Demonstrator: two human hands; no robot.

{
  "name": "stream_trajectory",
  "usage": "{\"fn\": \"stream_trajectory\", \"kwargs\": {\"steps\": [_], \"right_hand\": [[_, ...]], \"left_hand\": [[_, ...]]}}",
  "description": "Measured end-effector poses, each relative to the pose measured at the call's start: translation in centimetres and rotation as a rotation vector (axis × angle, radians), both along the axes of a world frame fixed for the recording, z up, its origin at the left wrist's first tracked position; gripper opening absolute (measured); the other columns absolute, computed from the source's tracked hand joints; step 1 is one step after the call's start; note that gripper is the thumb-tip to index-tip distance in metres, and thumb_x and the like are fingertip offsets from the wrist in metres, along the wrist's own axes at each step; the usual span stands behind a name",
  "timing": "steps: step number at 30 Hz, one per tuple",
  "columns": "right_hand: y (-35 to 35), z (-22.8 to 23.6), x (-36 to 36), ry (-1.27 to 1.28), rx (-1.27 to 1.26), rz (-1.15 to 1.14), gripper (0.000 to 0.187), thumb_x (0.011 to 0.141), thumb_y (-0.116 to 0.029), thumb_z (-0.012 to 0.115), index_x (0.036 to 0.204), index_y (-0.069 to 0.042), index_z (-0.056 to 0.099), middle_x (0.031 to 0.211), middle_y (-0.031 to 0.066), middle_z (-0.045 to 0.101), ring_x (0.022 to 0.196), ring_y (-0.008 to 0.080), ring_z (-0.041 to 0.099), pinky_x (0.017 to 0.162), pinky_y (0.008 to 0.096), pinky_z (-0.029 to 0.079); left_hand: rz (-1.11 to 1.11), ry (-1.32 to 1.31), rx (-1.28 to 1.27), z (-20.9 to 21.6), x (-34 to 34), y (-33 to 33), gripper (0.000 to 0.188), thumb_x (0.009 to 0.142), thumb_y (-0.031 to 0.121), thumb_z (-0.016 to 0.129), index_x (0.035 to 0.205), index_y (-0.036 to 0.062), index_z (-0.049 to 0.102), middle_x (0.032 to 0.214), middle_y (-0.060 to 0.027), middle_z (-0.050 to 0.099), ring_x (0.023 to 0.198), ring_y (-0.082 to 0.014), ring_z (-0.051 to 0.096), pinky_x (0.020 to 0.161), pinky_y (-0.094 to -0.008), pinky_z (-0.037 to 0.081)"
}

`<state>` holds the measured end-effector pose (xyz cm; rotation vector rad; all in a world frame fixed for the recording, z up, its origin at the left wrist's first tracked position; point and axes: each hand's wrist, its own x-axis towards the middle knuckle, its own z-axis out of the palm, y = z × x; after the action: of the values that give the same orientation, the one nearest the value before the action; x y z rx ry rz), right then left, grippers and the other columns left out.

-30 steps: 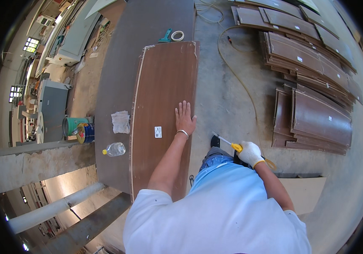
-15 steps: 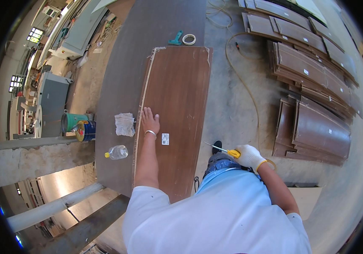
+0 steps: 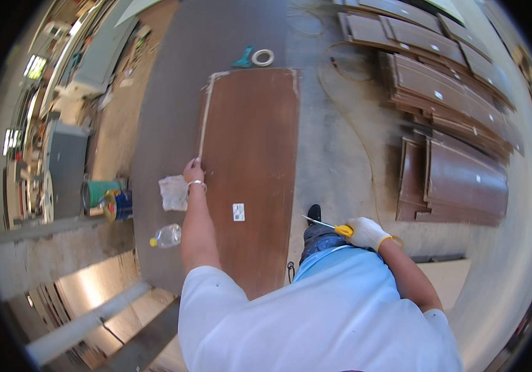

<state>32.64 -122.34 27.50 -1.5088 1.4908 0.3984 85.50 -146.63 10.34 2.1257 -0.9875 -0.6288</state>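
Note:
A long brown wood-look panel [image 3: 253,136] lies on the dark grey table [image 3: 167,111], a pale strip along its left edge and a white label on its face. My bare left hand [image 3: 194,170], with a band at its wrist, is closed on the panel's left edge. In a white knitted glove, my right hand [image 3: 365,233] grips a screwdriver [image 3: 343,230] by its yellow handle, off the panel's right side; the thin metal shaft points left. A crumpled white cloth [image 3: 173,193] lies beside my left hand, and a clear bottle with a yellow cap [image 3: 168,236] rests nearer me.
Beyond the panel's far end lie a teal scraper [image 3: 243,57] and a roll of tape [image 3: 263,57]. Stacked brown panels [image 3: 458,180] occupy the floor at right, with a hose [image 3: 359,133] nearer the table. Cans [image 3: 118,204] stand at the table's left.
My left hand has gone from lying flat on the panel to closing at its left edge, slightly farther left. My right hand still holds the screwdriver. The whole view has shifted a little.

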Motion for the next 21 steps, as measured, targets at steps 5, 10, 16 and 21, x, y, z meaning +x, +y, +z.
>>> {"fn": "stream_trajectory", "kwargs": {"steps": [5, 10, 16, 21], "right_hand": [[0.2, 0.2, -0.4, -0.115, -0.005, -0.073, 0.032, 0.089, -0.034, 0.064, 0.108, -0.01, 0.073, 0.105, 0.0191, 0.073, 0.1, 0.0384, 0.07, 0.084, 0.0475, 0.055], [2.1, -1.2, -1.1, -0.139, -0.042, -0.192, 0.028, 0.083, -0.024, 0.068, 0.104, -0.009, 0.075, 0.104, 0.0173, 0.074, 0.098, 0.0373, 0.071, 0.083, 0.0461, 0.055], [5.0, -3.1, -2.2, -0.152, -0.019, -0.314, 0.028, 0.083, -0.029, 0.07, 0.103, -0.01, 0.074, 0.101, 0.0149, 0.074, 0.096, 0.0361, 0.071, 0.082, 0.0454, 0.055], [7.4, -3.4, -2.9, -0.162, -0.057, -0.405, 0.029, 0.081, -0.021, 0.069, 0.106, -0.009, 0.075, 0.103, 0.0153, 0.074, 0.097, 0.0356, 0.071, 0.083, 0.0448, 0.056]], "left_hand": [[0.101, 0.47, 0.083, -0.2, 1.0, -0.7, 0.033, 0.09, 0.028, 0.074, 0.108, 0.0008, 0.074, 0.096, -0.0115, 0.073, 0.078, -0.0254, 0.07, 0.069, -0.0394, 0.062], [-0.258, 0.314, 0.358, 0.7, 3.7, -1.3, 0.059, 0.098, 0.05, 0.059, 0.13, 0.0002, 0.065, 0.111, -0.0117, 0.071, 0.094, -0.024, 0.067, 0.083, -0.0384, 0.056], [-0.156, 0.108, 0.362, 1.3, 3.1, 0.2, 0.047, 0.095, 0.034, 0.065, 0.125, -0.0016, 0.067, 0.117, -0.0163, 0.072, 0.103, -0.0308, 0.068, 0.088, -0.0415, 0.054], [-0.213, -0.173, 0.421, 1.3, -1.8, 4.1, 0.043, 0.095, 0.032, 0.064, 0.121, -0.0016, 0.068, 0.115, -0.0168, 0.072, 0.102, -0.0315, 0.069, 0.086, -0.0426, 0.054]]}}
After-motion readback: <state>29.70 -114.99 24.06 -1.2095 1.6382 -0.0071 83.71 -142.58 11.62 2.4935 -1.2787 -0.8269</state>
